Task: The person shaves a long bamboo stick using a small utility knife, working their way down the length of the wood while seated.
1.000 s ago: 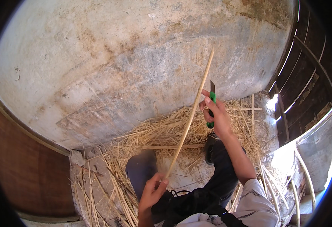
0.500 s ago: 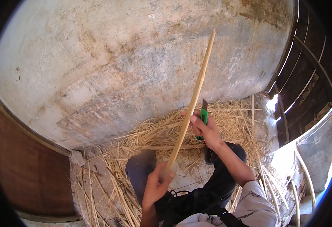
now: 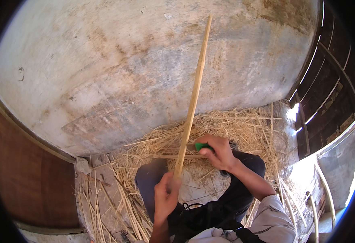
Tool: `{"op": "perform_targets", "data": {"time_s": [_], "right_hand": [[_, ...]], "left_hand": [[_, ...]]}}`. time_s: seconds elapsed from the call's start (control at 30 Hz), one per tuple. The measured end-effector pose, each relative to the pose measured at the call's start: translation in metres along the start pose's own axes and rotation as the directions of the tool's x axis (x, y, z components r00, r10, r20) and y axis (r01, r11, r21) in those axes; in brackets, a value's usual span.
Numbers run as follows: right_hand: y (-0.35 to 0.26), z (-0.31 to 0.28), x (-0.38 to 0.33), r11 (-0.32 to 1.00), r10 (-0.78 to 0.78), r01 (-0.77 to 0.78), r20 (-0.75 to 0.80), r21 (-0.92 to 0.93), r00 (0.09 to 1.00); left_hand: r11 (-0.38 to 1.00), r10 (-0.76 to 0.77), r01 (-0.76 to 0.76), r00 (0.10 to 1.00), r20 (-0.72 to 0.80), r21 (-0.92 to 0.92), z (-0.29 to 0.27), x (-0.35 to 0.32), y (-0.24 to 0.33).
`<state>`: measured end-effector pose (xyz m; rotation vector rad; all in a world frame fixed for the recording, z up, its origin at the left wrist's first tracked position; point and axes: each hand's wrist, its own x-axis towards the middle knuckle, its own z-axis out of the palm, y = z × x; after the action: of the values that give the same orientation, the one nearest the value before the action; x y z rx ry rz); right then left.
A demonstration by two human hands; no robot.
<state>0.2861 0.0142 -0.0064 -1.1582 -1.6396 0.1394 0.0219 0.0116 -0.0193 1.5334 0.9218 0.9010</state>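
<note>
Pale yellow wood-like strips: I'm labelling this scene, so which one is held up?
The long, tapering, pale yellow strip, its lower end in the left hand; it rises before the stained grey wall, unlike the loose strips lying lower left.

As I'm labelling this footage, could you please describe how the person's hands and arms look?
The left hand and right hand are bare, without gloves. The right forearm is bare below a pale grey sleeve with thin dark markings.

Stick (image 3: pixel 193 97) in the left hand (image 3: pixel 166 195), cutter (image 3: pixel 203 146) in the right hand (image 3: pixel 220 153) just right of the stick, shavings (image 3: pixel 242 125) on the floor (image 3: pixel 210 185) before the wall (image 3: pixel 137 81), strips (image 3: pixel 124 198) left of the legs (image 3: pixel 237 190), poles (image 3: pixel 315 214) far right
</note>
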Motion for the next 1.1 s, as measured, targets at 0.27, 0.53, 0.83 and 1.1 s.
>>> {"op": "perform_targets", "data": {"time_s": [0.27, 0.53, 0.83, 1.1], "right_hand": [[-0.019, 0.005, -0.004, 0.979, -0.119, 0.144, 0.168, -0.142, 0.979], [-0.024, 0.007, -0.004, 0.938, -0.195, 0.227, 0.141, -0.264, 0.971], [-0.028, 0.013, -0.002, 0.906, -0.22, 0.24, 0.097, -0.35, 0.971], [-0.024, 0.014, -0.001, 0.9, -0.189, 0.204, 0.076, -0.385, 0.979]], "left_hand": [[1.0, 0.006, -0.006, 1.0, -0.028, 0.005, 0.007, 0.006, 0.02], [0.986, 0.132, -0.117, 0.982, -0.132, 0.119, 0.014, 0.007, 0.02], [0.99, 0.077, -0.059, 0.987, -0.142, 0.127, 0.014, 0.006, 0.028], [0.973, 0.107, -0.073, 0.984, -0.146, 0.221, 0.014, 0.003, 0.031]]}}
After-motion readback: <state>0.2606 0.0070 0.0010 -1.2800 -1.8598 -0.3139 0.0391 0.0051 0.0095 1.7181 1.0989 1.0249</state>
